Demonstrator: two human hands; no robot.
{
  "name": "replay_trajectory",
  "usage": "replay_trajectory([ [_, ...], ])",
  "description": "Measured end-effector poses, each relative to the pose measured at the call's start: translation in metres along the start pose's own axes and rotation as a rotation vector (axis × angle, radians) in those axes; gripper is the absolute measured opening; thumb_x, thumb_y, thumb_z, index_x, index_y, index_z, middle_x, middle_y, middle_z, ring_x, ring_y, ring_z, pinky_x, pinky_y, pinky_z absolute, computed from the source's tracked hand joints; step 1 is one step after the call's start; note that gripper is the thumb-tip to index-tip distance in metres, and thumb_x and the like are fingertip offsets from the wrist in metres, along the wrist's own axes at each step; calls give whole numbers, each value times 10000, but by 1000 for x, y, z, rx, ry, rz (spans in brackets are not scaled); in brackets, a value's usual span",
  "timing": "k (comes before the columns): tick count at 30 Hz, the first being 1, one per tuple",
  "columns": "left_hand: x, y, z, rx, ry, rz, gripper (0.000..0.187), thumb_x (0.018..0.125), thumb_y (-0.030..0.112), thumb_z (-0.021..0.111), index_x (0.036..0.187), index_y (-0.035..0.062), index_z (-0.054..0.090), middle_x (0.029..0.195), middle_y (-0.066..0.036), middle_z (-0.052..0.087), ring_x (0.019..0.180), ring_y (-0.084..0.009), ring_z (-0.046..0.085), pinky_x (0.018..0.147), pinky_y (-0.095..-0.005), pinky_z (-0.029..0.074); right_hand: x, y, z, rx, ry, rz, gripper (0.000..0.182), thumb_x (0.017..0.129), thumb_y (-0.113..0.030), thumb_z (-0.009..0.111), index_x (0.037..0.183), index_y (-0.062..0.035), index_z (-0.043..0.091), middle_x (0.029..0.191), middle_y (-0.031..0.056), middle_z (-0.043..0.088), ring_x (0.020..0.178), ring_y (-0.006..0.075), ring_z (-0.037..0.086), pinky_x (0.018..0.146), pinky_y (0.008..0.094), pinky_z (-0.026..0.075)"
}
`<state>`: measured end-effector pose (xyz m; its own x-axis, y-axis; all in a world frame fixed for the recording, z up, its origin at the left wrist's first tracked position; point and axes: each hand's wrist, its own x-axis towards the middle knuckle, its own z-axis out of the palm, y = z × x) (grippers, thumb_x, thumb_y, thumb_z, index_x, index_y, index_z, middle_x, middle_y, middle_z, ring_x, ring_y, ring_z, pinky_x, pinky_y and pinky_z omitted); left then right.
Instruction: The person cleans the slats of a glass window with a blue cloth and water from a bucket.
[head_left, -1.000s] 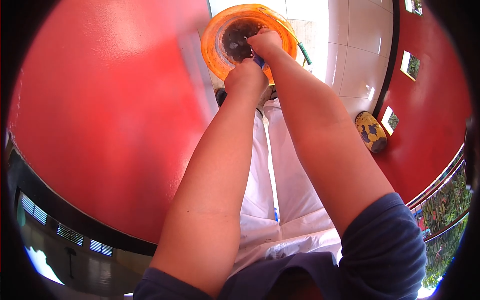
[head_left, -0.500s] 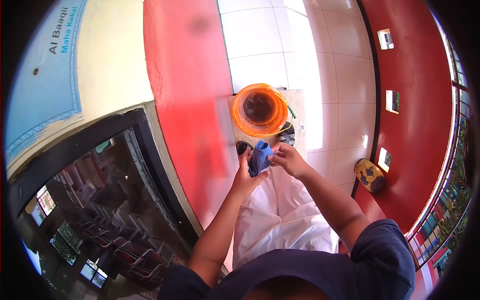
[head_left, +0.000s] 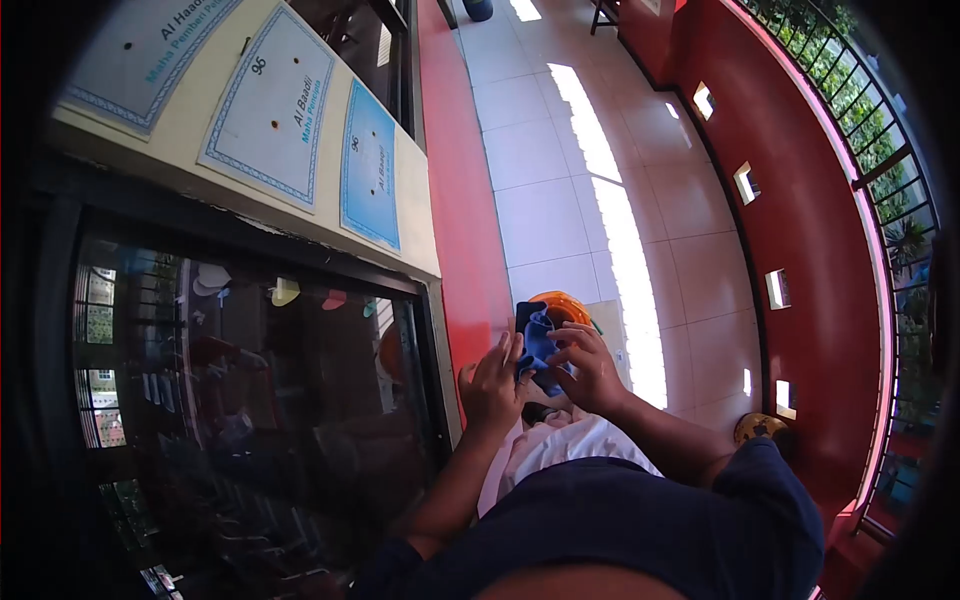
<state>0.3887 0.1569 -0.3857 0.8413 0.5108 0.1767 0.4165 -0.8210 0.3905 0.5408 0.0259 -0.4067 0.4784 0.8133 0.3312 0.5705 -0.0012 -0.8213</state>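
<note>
A blue cloth (head_left: 538, 345), bunched with a darker edge flaring out at the top, is held up between my two hands. My left hand (head_left: 492, 388) grips its left side, fingers pointing up along the fabric. On the other side my right hand (head_left: 588, 372) has its fingers bent against the cloth; its fingertips are partly spread. Just beyond them stands an orange bucket (head_left: 562, 300), largely covered by the cloth and the right hand, so its contents are hard to see.
A dark-framed window (head_left: 260, 255) fills the left, with blue-bordered signs (head_left: 372, 170) above it. Pale floor tiles (head_left: 545, 215) run ahead. At right are a red wall (head_left: 745, 120) with small square openings, a railing (head_left: 905, 165) and a yellow-black rounded object (head_left: 758, 428).
My view has tilted up and ahead, bringing more wall signs and corridor into sight. The cloth is more spread open, and my hands now overlap the bucket in view.
</note>
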Motion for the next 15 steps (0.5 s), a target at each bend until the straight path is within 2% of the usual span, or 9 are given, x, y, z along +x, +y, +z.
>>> replay_trajectory([
  [2, 14, 9, -32, 78, 182, 89, 494, 893, 314, 674, 1353, 151, 598, 1280, -110, 640, 1185, -252, 605, 975, -472, 398, 25, -40, -11, -20, 43, -50, 273, 748, 35, 765, 932, -66, 592, 1219, 142, 661, 1215, 372, 585, 1058, 523, 418],
  [5, 24, 4, -69, -146, 289, 296, 502, 859, 247, 709, 1341, 148, 615, 1339, -117, 598, 1255, -289, 549, 1014, -467, 394, 47, -76, -26, -22, -24, -85, 180, 816, -14, 724, 944, -79, 616, 1106, 102, 709, 1104, 344, 643, 1026, 512, 417],
  [7, 30, 6, -91, -286, 407, 316, 444, 747, 152, 813, 1170, 119, 682, 1165, -101, 673, 1127, -284, 621, 990, -447, 434, 61, -89, -31, 179, -11, -44, 135, 851, 28, 692, 949, -26, 616, 1013, 127, 732, 976, 306, 716, 856, 373, 547],
  [9, 36, 7, -107, -471, 530, 254, 403, 691, 123, 854, 1063, 102, 701, 1055, -88, 703, 1050, -290, 649, 955, -428, 463, 78, -108, -37, 143, 22, -90, 136, 852, 52, 683, 953, -8, 615, 956, 138, 735, 921, 263, 731, 771, 317, 568],
  [10, 40, 4, -113, -531, 490, 153, 397, 633, 123, 899, 963, 76, 683, 919, -92, 708, 911, -282, 674, 863, -394, 515, 87, -119, -39, 190, 48, -127, 128, 859, 42, 686, 963, -9, 633, 911, 135, 736, 904, 241, 733, 799, 329, 566],
  [11, 42, 9, -131, -646, 387, 54, 407, 667, 182, 906, 979, 52, 678, 907, -92, 704, 865, -234, 678, 780, -345, 534, 95, -127, -42, 190, 59, -102, 121, 864, 23, 691, 974, -8, 653, 910, 124, 735, 904, 216, 725, 815, 323, 562],
  [13, 43, 5, -151, -808, 299, 46, 426, 702, 213, 905, 1005, 30, 668, 885, -68, 697, 840, -157, 666, 737, -294, 533, 111, -132, -42, 249, 86, -78, 108, 876, 4, 689, 981, -11, 667, 915, 103, 737, 900, 181, 713, 840, 317, 554],
  [14, 41, 4, -161, -987, 170, -20, 378, 777, 202, 867, 1034, 14, 664, 885, -35, 690, 856, -106, 644, 757, -270, 525, 116, -143, -43, 327, 98, 28, 114, 881, 8, 680, 991, -18, 671, 909, 68, 726, 872, 146, 690, 834, 306, 547],
  [15, 40, 4, -168, -1072, 135, -40, 356, 799, 196, 850, 1040, 12, 664, 886, -34, 690, 852, -100, 642, 759, -264, 524, 121, -146, -43, 380, 105, 18, 116, 880, 11, 679, 991, -22, 671, 911, 61, 721, 865, 141, 685, 827, 303, 545],
])
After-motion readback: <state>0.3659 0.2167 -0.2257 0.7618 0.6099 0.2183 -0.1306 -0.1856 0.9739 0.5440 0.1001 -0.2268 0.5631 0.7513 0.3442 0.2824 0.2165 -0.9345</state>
